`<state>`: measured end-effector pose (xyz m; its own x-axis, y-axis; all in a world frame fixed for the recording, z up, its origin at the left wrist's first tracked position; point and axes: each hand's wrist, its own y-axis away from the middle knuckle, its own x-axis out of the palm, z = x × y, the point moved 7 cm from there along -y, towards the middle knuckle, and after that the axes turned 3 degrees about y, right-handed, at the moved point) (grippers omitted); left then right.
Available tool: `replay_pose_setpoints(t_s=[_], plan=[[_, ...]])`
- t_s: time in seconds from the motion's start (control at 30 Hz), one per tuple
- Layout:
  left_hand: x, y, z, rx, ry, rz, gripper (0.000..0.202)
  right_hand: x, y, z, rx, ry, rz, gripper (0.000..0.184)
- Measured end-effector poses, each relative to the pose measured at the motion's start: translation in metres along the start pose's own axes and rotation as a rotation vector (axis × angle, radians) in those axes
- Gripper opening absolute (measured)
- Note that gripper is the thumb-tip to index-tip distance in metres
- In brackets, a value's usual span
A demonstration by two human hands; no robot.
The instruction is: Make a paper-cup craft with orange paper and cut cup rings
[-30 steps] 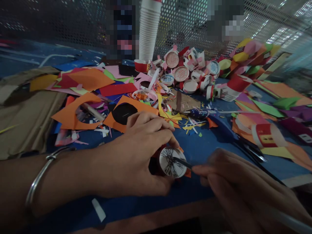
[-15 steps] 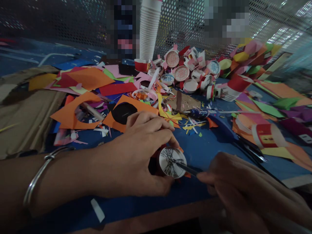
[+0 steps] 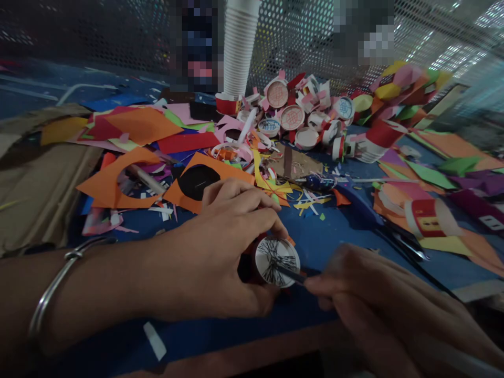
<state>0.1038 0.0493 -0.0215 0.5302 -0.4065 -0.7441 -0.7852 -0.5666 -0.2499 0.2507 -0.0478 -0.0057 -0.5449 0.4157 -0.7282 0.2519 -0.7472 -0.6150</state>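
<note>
My left hand wraps its fingers and thumb around a small paper cup, whose round white base faces me. Black strokes fan out from the middle of that base. Orange paper shows behind the cup's rim, and its side is mostly hidden by my fingers. A thin dark pen is pinched in my right hand, its tip touching the base near the centre. Slight motion blur covers my right hand. A white paper scrap lies on the blue table in front of my left wrist.
Cut orange sheets and paper scraps lie beyond my hands. Farther back are a pile of decorated cups and a tall cup stack. Blue-handled scissors rest to the right; cardboard lies left.
My right hand and the pen have shifted a little to the left across the cup's base. More black strokes show on its right side. My left hand keeps its grip.
</note>
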Motion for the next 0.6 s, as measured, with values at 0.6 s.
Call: replay_pose_setpoints(t_s=[0.6], plan=[[0.0, 0.0, 0.003, 0.002, -0.006, 0.015, 0.038, -0.003, -0.011, 0.003, -0.038, 0.01, 0.064, 0.021]])
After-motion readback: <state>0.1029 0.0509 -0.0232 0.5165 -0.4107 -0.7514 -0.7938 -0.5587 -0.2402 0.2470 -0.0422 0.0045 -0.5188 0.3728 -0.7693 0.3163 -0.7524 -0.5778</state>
